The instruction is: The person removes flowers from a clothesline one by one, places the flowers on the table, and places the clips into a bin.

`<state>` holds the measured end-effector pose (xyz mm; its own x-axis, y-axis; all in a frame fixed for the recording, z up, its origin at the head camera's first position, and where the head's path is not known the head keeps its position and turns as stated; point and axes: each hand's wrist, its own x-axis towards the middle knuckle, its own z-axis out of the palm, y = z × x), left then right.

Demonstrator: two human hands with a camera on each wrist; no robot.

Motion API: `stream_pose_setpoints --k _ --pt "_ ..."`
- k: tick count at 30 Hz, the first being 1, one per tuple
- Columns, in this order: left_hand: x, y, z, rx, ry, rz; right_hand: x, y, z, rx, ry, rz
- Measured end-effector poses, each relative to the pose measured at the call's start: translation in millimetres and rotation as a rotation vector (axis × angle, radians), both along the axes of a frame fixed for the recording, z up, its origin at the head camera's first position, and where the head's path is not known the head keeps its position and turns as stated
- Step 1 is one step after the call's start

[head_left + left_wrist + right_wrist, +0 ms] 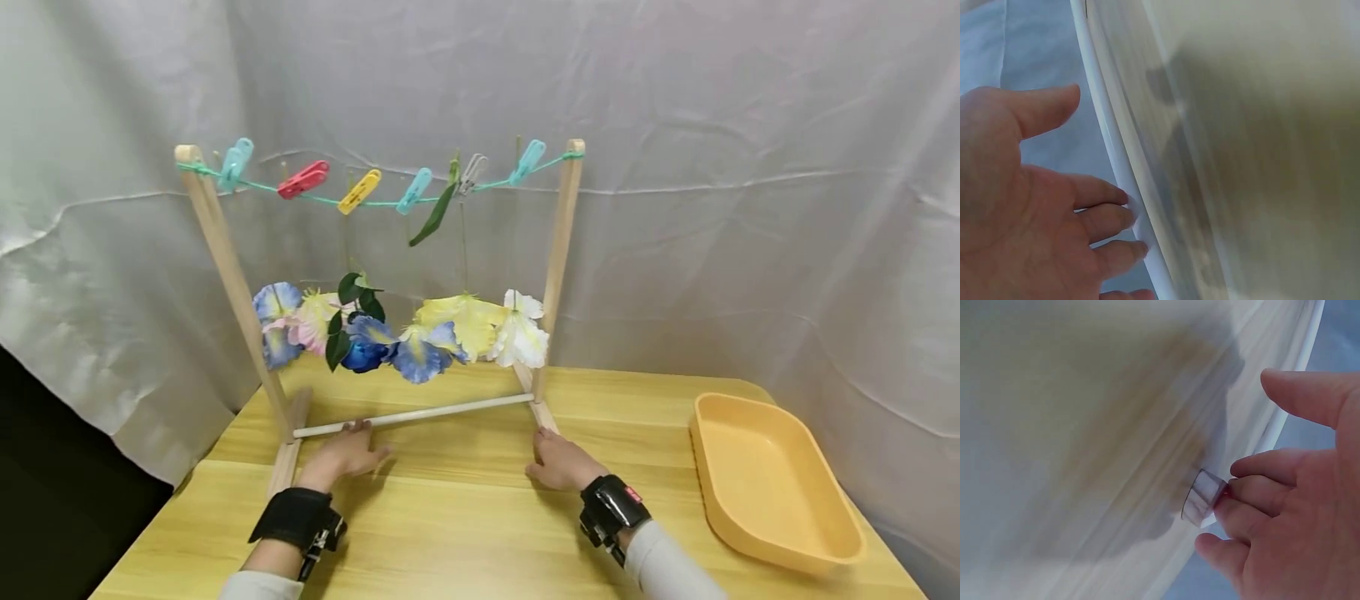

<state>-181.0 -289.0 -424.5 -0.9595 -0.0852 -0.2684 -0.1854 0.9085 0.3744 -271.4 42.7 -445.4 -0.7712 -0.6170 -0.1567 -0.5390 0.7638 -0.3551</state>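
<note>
A wooden rack [227, 262] stands on the table, with a white rod [450, 409] joining its two feet. My left hand [347, 458] touches that rod near its left end; in the left wrist view the fingertips meet the rod [1110, 128] and the thumb stands apart. At the front end of the right wooden foot [545, 417] is my right hand [564, 461]. The right wrist view shows its fingertips against the foot's end [1204, 497], thumb spread away. Artificial flowers, among them a white one [519, 337] and a yellow one [468, 321], hang between the posts.
Several clothespins, including a red one [303, 179] and a yellow one [360, 192], sit on a green cord [266, 187] between the post tops. A green leaf [437, 218] hangs there too. A yellow tray [772, 475] lies at the right; grey cloth [712, 208] hangs behind.
</note>
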Motion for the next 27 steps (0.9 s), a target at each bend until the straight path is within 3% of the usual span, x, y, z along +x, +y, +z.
stream_pose_setpoints --k 7,17,27 --pt "5.0 9 0.1 0.009 0.004 0.043 3.8 9 -0.4 -0.025 0.012 0.000" --pt "1.1 11 2.4 0.022 0.005 0.088 4.3 13 3.5 -0.079 0.024 -0.003" --pt "6.5 9 -7.8 -0.060 0.048 0.125 -0.6 5 -7.1 -0.079 0.047 0.006"
